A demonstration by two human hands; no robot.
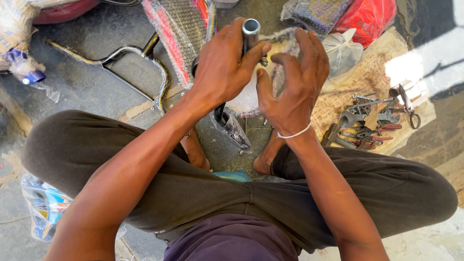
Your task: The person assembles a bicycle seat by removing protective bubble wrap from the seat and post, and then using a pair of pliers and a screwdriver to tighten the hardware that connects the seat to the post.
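Observation from the head-worn camera: a person is seated on bare concrete ground (96, 92) with knees spread in dark grey trousers (377, 188), both bare feet set close together between the legs. The left hand (224, 65) is closed firmly around a dark metal tube with a bright open steel end (251, 29), which is held upright; the lower part of the tube is seen below the palm, running down towards a crumpled piece of clear plastic wrapping (234, 130) on the ground just in front of the feet. The right hand (292, 84) is held just beside the tube with fingers spread and curled, gripping nothing; whether its fingertips touch the pale rounded object (246, 99) behind the hands cannot be told. A thin white band (295, 134) is worn on the right wrist. To the right, a heap of spanners, red-handled pliers and scissors (374, 121) lies on a patterned cloth sheet (367, 72). A chromed bent-tube frame (130, 63) lies at upper left, near a mesh-wrapped part with red edging (179, 29). A red plastic bag (367, 17) and a clear knotted bag (340, 50) are noted at upper right. A printed plastic packet (43, 205) lies by the left knee
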